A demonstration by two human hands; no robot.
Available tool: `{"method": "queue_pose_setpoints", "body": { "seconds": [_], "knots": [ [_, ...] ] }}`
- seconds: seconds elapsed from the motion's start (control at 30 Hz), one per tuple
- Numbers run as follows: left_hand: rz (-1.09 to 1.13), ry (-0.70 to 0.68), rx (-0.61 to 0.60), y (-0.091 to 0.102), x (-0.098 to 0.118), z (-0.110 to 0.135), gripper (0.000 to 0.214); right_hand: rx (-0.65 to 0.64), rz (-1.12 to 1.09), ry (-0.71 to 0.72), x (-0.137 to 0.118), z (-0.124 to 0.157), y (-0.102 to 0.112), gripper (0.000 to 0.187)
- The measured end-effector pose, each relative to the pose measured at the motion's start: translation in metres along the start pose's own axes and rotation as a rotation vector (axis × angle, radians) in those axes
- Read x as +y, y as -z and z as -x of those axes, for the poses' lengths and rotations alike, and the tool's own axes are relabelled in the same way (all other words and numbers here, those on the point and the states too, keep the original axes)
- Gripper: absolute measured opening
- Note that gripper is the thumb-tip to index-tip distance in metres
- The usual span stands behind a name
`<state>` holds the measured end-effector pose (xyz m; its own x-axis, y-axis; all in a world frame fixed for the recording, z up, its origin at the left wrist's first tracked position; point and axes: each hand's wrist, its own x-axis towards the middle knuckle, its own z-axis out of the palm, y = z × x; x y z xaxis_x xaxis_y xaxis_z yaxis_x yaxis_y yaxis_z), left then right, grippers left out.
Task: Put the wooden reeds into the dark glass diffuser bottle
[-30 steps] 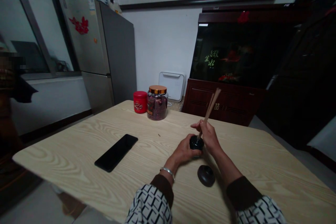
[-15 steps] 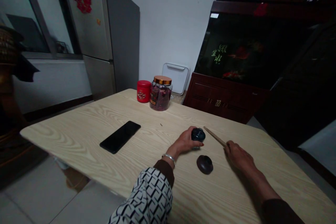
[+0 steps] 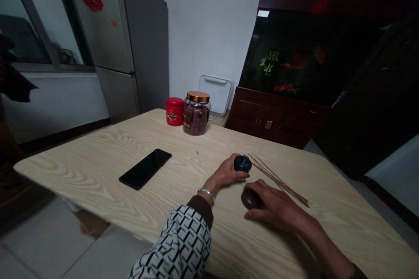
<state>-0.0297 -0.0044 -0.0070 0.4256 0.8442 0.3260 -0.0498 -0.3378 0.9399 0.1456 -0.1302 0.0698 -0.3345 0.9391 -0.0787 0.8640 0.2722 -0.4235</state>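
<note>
My left hand (image 3: 225, 171) is wrapped round a small dark round jar (image 3: 242, 164) that stands on the wooden table (image 3: 98, 170). Just in front of the jar lies its dark domed lid (image 3: 249, 199), and my right hand (image 3: 276, 207) rests on it with the fingers curled over its right side. Several thin brown sticks (image 3: 278, 180) lie loose on the table to the right of the jar, behind my right hand.
A black phone (image 3: 145, 168) lies face down on the table's left half. At the far edge stand a red tin (image 3: 174, 111) and a glass jar with a copper lid (image 3: 196, 113). A fridge (image 3: 124, 43) and a dark fish tank cabinet (image 3: 294, 74) stand behind.
My right hand drew the sticks out of the small jar, laid them on the table to the right, then moved left onto the dark lid. My left hand stayed on the jar.
</note>
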Motion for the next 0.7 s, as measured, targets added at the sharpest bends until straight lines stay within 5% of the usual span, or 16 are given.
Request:
{"method": "queue_pose_setpoints", "body": {
  "seconds": [0.17, 0.37, 0.53, 0.7],
  "knots": [
    [-0.033, 0.018, -0.012, 0.002, 0.002, 0.0, 0.071, 0.079, -0.201, 0.055, -0.001, -0.007, 0.008, 0.046],
    [-0.043, 0.022, -0.018, 0.002, 0.003, 0.001, 0.07, 0.578, -0.788, 0.111, -0.002, -0.061, 0.034, 0.059],
    [-0.061, -0.008, -0.031, 0.003, 0.004, 0.001, 0.068, 0.691, -0.838, 0.102, 0.003, -0.103, 0.016, 0.053],
    [-0.03, 0.01, -0.041, 0.002, 0.0, -0.001, 0.072, 0.642, -0.653, 0.064, 0.018, -0.101, 0.007, 0.043]
  ]
}}
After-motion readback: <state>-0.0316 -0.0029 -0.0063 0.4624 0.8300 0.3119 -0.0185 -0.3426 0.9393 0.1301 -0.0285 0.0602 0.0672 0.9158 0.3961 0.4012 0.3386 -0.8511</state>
